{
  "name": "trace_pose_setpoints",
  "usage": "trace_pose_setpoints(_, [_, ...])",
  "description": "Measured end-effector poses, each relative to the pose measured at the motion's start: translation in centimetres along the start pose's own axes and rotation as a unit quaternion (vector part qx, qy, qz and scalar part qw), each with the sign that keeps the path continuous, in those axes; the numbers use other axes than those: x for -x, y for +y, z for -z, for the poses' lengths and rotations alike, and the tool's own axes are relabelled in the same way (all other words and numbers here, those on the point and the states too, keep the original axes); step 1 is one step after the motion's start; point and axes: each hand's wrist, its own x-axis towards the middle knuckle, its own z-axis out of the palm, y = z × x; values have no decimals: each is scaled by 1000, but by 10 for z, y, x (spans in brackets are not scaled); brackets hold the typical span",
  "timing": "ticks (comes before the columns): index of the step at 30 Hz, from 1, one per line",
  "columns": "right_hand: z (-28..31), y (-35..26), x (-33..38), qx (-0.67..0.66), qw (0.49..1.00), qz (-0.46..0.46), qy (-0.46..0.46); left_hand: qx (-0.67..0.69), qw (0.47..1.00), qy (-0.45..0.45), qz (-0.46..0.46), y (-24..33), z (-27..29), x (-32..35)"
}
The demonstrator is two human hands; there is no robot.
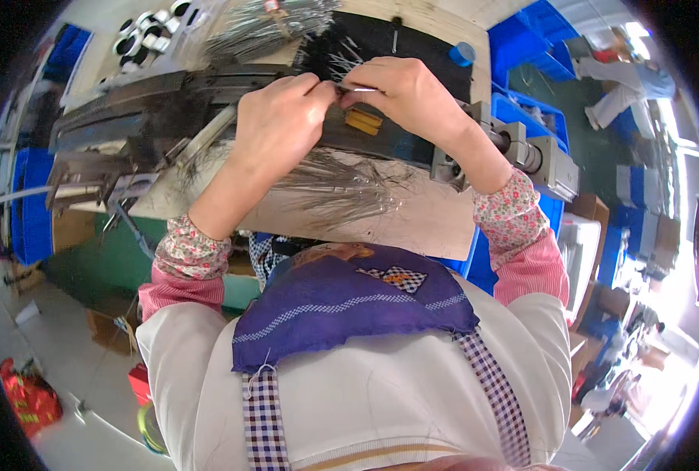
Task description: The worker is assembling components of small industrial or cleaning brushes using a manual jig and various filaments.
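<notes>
My left hand (279, 118) and my right hand (404, 94) meet over the dark work surface, with fingertips almost touching. Both are closed in a pinch. Between the right fingers a thin, shiny metal piece (365, 89) shows; its far end runs toward the left fingertips, where the fingers hide it. What the left fingers grip cannot be made out. Just below the right hand lies a small yellow block (363, 121). Thin silvery wires (345, 64) lie loose on the black mat (420, 59) beyond the fingertips. Nearer to me, a spread of similar wires (334, 188) rests on the wooden bench (436, 212).
A large wire bundle (271, 30) lies at the back, beside a tray of black and white round parts (147, 35). A grey metal fixture (514, 149) stands right of my right wrist. A blue cap (462, 54) and blue bins (526, 43) are at the right.
</notes>
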Motion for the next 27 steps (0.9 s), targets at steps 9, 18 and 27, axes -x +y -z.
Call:
trace_pose_setpoints(9, [-32,10,-20,4,997,-77,19,856,364,22,368,3,-24,75])
trace_pose_setpoints(18, [-38,3,-19,-14,996,-71,52,972,-78,58,214,-4,41,43])
trace_pose_setpoints(27, [-39,6,-21,-47,989,-139,9,780,500,-26,375,16,21,46])
